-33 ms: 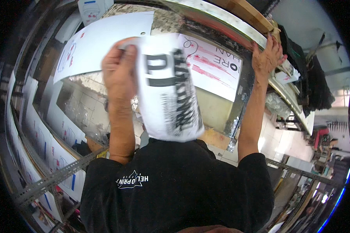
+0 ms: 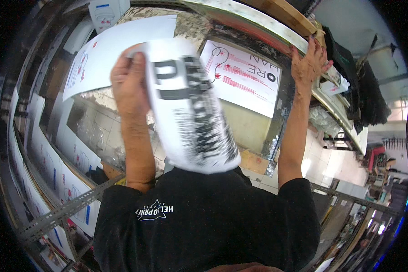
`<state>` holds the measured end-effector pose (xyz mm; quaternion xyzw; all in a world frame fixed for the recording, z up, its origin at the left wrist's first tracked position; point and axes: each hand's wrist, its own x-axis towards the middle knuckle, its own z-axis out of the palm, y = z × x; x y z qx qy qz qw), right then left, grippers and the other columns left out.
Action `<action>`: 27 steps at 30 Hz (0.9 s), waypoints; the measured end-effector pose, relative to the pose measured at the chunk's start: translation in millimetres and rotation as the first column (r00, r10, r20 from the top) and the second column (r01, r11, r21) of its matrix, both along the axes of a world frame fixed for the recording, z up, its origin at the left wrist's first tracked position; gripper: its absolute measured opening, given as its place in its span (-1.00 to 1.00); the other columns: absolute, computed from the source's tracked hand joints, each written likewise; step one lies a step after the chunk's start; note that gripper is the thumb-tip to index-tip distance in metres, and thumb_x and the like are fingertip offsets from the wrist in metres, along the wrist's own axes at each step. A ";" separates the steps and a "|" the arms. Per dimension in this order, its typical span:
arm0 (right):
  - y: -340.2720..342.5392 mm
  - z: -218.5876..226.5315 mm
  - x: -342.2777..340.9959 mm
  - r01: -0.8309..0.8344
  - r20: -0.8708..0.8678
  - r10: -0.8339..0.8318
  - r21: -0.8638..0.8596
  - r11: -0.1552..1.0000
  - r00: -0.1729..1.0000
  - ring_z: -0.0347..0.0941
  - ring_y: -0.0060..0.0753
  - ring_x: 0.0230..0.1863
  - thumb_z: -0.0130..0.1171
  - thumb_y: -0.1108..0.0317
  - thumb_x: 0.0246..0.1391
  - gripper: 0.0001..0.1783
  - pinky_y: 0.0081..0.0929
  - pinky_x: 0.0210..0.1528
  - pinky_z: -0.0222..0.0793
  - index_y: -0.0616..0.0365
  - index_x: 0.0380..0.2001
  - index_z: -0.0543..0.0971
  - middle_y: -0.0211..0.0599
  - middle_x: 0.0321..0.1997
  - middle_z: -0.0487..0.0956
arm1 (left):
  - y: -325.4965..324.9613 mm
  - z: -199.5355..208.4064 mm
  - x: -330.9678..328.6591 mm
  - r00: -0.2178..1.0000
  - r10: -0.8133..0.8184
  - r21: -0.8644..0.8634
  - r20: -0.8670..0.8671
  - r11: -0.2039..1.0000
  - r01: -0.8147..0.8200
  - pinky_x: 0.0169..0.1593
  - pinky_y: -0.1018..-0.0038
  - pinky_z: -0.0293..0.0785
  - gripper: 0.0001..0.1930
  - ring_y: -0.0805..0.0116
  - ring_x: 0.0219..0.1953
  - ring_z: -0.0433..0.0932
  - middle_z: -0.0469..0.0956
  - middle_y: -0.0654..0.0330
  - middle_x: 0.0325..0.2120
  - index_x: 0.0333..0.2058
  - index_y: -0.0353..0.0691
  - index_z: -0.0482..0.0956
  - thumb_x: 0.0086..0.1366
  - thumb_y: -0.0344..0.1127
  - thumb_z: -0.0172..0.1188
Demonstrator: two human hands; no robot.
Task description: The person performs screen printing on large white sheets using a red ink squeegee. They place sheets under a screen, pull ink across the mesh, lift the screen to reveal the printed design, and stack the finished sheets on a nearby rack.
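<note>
My left hand (image 2: 130, 86) pinches the edge of a white sheet (image 2: 170, 122) printed with black marks. The sheet bows and hangs over the work surface, its lower end close to my chest; it is smeared by motion. My right hand (image 2: 308, 65) is up at the far right, fingers spread, by the end of a long pale rail (image 2: 254, 16). I cannot tell how firmly it touches the rail. Beneath the held sheet's right side, a white sheet with red and black print (image 2: 242, 84) lies in a dark-bordered frame (image 2: 281, 109).
A large white sheet with red and blue drawings (image 2: 122, 50) lies at the far left. Several similar sheets (image 2: 47, 158) stand on racks at the left. A perforated metal bar (image 2: 72, 206) crosses nearby. Dark cloth (image 2: 371, 99) hangs at the right, above tiled floor (image 2: 337, 165).
My left hand and the held sheet have shifted a little to the left, uncovering more of the red-printed sheet. My right hand stays almost where it was.
</note>
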<state>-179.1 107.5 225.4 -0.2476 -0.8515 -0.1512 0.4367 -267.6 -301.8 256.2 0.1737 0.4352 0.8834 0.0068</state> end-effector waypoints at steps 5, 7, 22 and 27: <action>2.5 3.1 -0.7 -0.055 -0.046 0.054 -0.006 0.998 0.997 0.11 -0.06 0.31 0.28 -0.15 -0.11 -0.24 0.30 0.34 -0.37 -0.11 0.16 0.41 -0.31 0.18 0.39 | -19.2 -53.6 -65.7 0.995 0.026 -0.120 0.093 0.993 -0.015 -0.21 0.50 0.61 -0.75 0.33 -0.28 0.64 0.61 0.02 -0.24 -0.06 -0.44 0.46 0.36 -0.41 0.05; -0.4 5.3 -1.1 -0.059 -0.061 0.059 0.002 0.998 0.996 0.11 -0.06 0.30 0.29 -0.15 -0.12 -0.25 0.30 0.33 -0.36 -0.10 0.14 0.43 -0.31 0.18 0.40 | -19.9 -100.8 -93.1 0.982 0.102 -0.298 0.160 0.953 -0.051 -0.22 0.53 0.58 -0.76 0.39 -0.32 0.62 0.62 0.06 -0.26 -0.09 -0.42 0.49 0.34 -0.40 0.10; -14.5 -2.7 9.5 -0.023 0.007 0.024 -0.099 0.995 1.000 0.04 -0.06 0.34 0.26 -0.12 -0.10 -0.20 0.26 0.37 -0.45 -0.15 0.23 0.33 -0.34 0.23 0.33 | 156.6 -289.2 -189.8 0.982 -0.148 -0.614 0.120 0.766 0.191 -0.38 0.58 0.35 -0.83 0.55 -0.50 0.43 0.59 0.27 -0.48 -0.23 -0.38 0.61 0.29 -0.41 0.13; -35.9 -12.0 17.4 -0.018 0.007 0.019 -0.150 0.989 1.000 0.05 -0.04 0.34 0.25 -0.15 -0.10 -0.18 0.23 0.37 -0.47 -0.12 0.24 0.34 -0.29 0.22 0.33 | 179.5 -295.3 -205.5 0.995 -0.078 -0.618 -0.058 0.786 0.025 -0.25 0.58 0.36 -0.76 0.49 -0.42 0.42 0.62 0.12 -0.26 -0.13 -0.40 0.56 0.34 -0.37 0.07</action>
